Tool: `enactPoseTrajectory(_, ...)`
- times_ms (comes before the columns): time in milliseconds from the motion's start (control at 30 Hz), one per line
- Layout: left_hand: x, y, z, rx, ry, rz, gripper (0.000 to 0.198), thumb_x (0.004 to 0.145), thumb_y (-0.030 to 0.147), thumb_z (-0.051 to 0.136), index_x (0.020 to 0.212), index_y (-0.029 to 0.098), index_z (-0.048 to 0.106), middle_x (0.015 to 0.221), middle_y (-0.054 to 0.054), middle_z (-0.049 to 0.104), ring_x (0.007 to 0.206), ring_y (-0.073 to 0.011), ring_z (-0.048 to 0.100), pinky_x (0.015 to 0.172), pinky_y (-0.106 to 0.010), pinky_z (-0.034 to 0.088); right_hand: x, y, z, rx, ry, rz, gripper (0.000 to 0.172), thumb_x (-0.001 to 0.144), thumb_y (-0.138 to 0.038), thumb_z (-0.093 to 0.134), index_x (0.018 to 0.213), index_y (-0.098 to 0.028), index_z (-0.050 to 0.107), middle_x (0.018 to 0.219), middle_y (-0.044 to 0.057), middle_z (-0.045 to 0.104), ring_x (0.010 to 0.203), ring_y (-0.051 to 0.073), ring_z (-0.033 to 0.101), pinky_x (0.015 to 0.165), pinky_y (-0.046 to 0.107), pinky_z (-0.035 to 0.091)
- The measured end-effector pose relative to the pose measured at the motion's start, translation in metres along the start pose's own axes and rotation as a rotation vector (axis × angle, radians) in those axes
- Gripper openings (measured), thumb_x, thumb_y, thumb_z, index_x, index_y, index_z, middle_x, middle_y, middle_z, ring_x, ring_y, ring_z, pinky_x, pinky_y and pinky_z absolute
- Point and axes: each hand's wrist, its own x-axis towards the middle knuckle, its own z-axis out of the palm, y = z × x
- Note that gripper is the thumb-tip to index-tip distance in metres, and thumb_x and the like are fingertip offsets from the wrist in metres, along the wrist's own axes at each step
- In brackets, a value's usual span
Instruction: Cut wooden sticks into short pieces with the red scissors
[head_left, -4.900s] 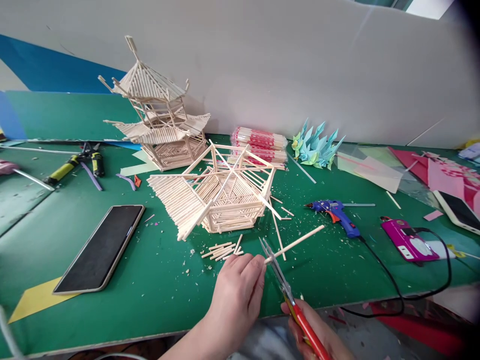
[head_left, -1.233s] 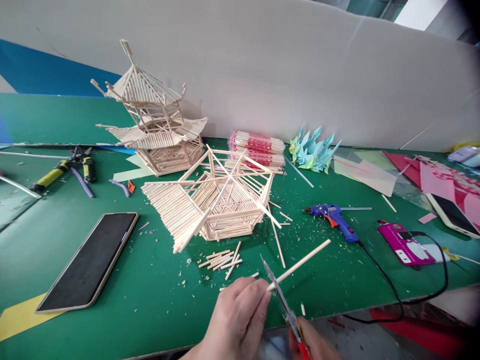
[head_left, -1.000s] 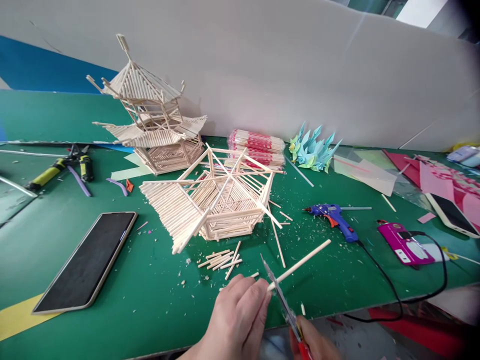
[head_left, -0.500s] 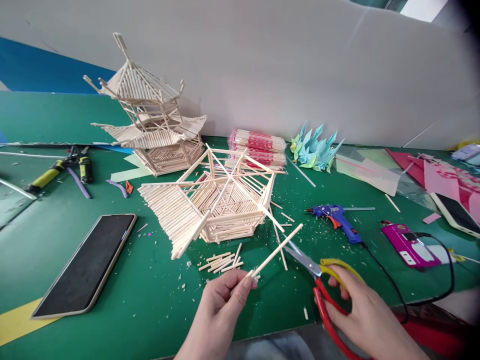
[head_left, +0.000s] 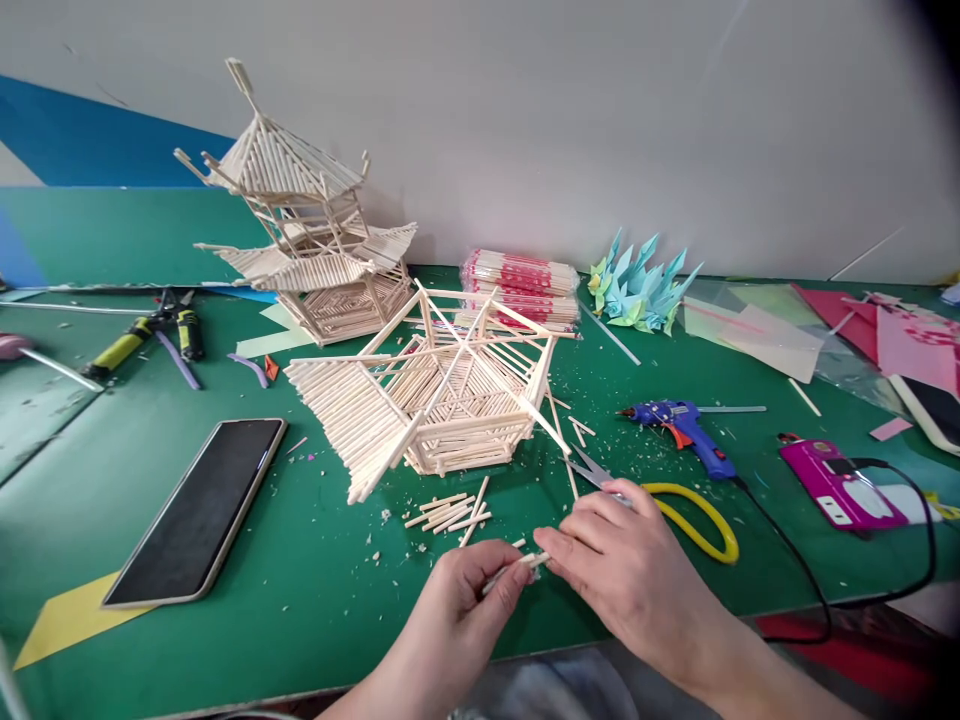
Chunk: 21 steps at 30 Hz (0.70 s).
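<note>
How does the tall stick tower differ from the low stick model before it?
The tall tower has two roof tiers and a spire; the front model is one low level. The tower's roofs look covered, while the front model's frame is covered on one side only. Both are pale wooden sticks.

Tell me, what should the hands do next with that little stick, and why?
Probably lay the stick against the half-built roof to check its fit: the left hand and right hand pinch it, and the scissors lie aside.

Bright, even daylight, soft faint shadows, sharp centre, wide-angle bending at edges, dark vignette in right corners.
</note>
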Motion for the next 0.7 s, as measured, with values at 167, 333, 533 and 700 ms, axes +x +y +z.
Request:
enactPoseTrajectory(167, 0.004, -0.007, -0.004, 0.547, 0.146, 0.336, 0.028, 0.087, 0.019, 0.036, 0.063, 0.017, 0.051, 0.058, -0.001, 0.053, 0.053, -0.0137, 0.046, 0.053, -0.024, 0.034, 0.002, 0.006, 0.013, -0.023, -0.081, 0.008, 0.022, 0.091, -0.024, 0.04, 0.085, -0.022, 0.061, 0.063, -0.001, 0.054, 0.061, 0.016, 0.047, 0.058, 0.029, 0.028)
enactPoseTrajectory(333, 0.014, -0.015, -0.003, 0.805, 0.27, 0.445, 0.029, 0.087, 0.016, 0.034, 0.064, 0.018, 0.051, 0.056, -0.003, 0.057, 0.05, -0.0156, 0.051, 0.051, -0.025, 0.037, 0.005, 0.005, 0.021, 0.01, -0.088, 0.106, 0.026, 0.092, -0.027, 0.037, 0.079, -0.022, 0.059, 0.065, 0.0, 0.055, 0.065, 0.016, 0.049, 0.059, 0.028, 0.029)
enactPoseTrajectory(533, 0.021, -0.02, -0.003, 0.823, 0.289, 0.417, 0.03, 0.086, 0.015, 0.034, 0.059, 0.019, 0.048, 0.053, -0.002, 0.054, 0.048, -0.0152, 0.05, 0.047, -0.024, 0.035, 0.009, 0.004, 0.031, 0.002, -0.084, 0.177, 0.027, 0.091, -0.027, 0.038, 0.073, -0.021, 0.057, 0.064, 0.0, 0.057, 0.064, 0.015, 0.053, 0.057, 0.027, 0.03)
enactPoseTrajectory(700, 0.021, -0.025, -0.002, 0.791, 0.294, 0.398, 0.03, 0.086, 0.016, 0.035, 0.058, 0.02, 0.046, 0.052, -0.001, 0.051, 0.047, -0.0145, 0.048, 0.047, -0.023, 0.033, 0.009, -0.001, 0.033, -0.001, -0.092, 0.22, 0.028, 0.091, -0.027, 0.038, 0.07, -0.022, 0.056, 0.064, -0.001, 0.058, 0.062, 0.014, 0.054, 0.055, 0.027, 0.029)
